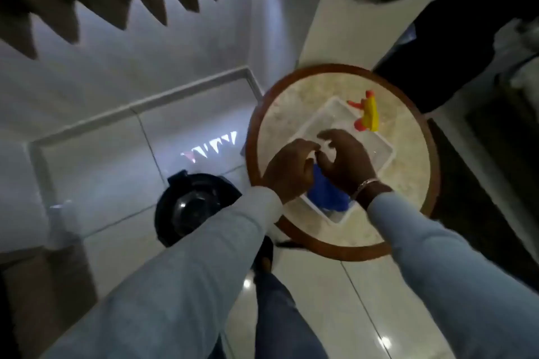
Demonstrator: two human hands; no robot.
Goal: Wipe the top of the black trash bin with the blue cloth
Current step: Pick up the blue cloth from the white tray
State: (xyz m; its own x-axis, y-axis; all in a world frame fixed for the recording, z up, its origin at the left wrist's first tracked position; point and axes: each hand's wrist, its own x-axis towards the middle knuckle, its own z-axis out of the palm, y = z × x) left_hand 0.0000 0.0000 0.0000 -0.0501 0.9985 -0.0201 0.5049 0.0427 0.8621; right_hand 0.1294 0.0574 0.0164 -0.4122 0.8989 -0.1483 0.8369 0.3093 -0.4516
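Looking down: a round worktop (408, 183) with a brown rim and pale stone top, pretty blurry shot overall
Tray: a clear plastic tray (379, 151) sits on the worktop, roughly in the middle
Blue cloth: the blue cloth (326, 192) is bunched up in the near corner of the tray, partly hidden under both hands
Left hand: the left hand (291, 172) hangs over the cloth, fingers curled, can't tell if it's actually gripping anything
Right hand: the right hand (347, 160) is just beside it, fingers bent over the tray, grip also unclear, bracelet (366, 185) on the wrist
Toy: a yellow and red toy (368, 112) stands at the tray's far edge
Black trash bin: the black trash bin (189, 207) is on the tiled floor (116, 154), left of the worktop, partly behind the left sleeve
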